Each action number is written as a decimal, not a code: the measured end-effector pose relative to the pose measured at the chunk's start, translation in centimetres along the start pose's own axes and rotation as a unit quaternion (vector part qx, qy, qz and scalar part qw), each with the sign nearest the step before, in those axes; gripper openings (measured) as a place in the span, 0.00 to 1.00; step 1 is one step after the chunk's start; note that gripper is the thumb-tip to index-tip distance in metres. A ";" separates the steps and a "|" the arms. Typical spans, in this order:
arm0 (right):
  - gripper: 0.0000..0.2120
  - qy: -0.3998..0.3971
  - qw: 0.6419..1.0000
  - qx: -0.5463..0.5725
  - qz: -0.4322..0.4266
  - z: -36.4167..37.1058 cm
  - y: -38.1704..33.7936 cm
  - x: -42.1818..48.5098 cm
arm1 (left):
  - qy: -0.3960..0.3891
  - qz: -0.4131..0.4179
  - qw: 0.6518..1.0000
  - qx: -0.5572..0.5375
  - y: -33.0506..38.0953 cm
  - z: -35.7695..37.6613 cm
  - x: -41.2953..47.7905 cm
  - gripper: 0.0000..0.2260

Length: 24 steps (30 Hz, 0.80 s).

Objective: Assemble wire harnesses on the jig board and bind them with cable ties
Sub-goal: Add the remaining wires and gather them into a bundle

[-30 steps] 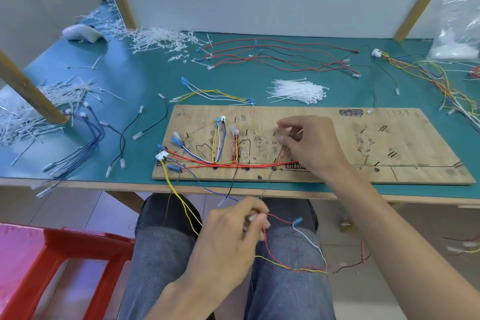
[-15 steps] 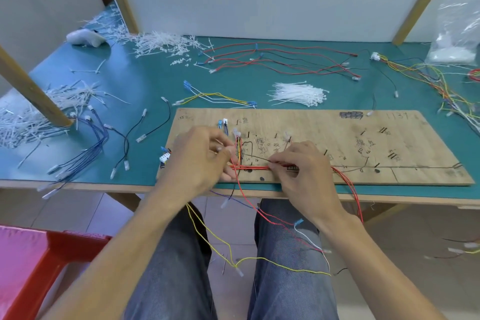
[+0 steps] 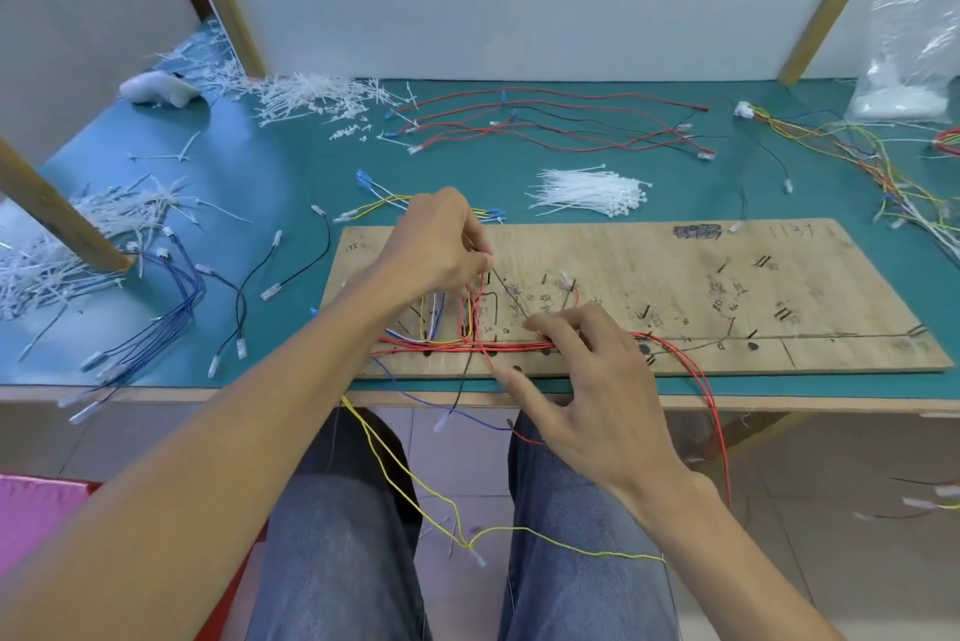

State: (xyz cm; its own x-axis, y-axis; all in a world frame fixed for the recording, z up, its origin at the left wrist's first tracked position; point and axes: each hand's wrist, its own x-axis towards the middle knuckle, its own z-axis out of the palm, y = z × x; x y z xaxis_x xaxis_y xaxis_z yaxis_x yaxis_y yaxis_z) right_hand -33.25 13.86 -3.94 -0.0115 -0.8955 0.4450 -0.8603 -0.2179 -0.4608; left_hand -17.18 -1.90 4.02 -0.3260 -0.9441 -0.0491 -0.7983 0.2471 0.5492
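**First onlooker:** Harness wires (image 3: 452, 345), mostly red, lie along the near edge of the jig board (image 3: 701, 276). Can you see them from there?

**Second onlooker:** Yes. Nearer still, a yellow wire (image 3: 371, 437) droops off the table (image 3: 291, 162) and across the seated person's jeans.

**First onlooker:** And the hands?

**Second onlooker:** Right hand (image 3: 587, 380) spread wide, fingertips down on the red run. Left hand (image 3: 441, 245) farther up the board, fingers curled, pinching a thin black wire (image 3: 508, 293) that slants down to the right fingertips.

**First onlooker:** Behind the board?

**Second onlooker:** A bundle of white cable ties (image 3: 587, 193) just beyond its far edge. Blue wires (image 3: 156, 323) trail off the table's front edge at the left. Farther back, long red and black leads (image 3: 545, 125) sprawl across the green top, with a litter of tie offcuts (image 3: 311, 94) to their left. A clear plastic bag (image 3: 909, 68) sits in the far right corner, by the wall.
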 end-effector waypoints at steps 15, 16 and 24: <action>0.01 -0.157 0.987 0.007 0.033 -2.2 -1.4 -0.1 | -0.054 0.005 0.996 0.073 0.1 -0.7 1.3 0.06; 0.01 -0.170 0.985 0.006 0.031 -2.5 -1.4 0.0 | -0.063 0.021 0.995 0.076 0.0 -0.9 1.3 0.07; 0.07 -0.209 0.977 -0.032 -0.004 -4.1 -1.1 0.4 | -0.064 0.129 0.984 0.105 -0.8 -0.8 0.4 0.15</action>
State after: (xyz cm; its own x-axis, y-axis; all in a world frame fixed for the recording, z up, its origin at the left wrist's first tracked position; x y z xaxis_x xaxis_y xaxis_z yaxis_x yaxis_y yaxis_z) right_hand -34.41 15.33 -0.18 0.1927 -0.9772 0.0894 -0.8900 -0.2124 -0.4034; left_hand -16.22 -2.64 4.21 -0.5817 -0.8123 -0.0423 -0.7633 0.5270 0.3737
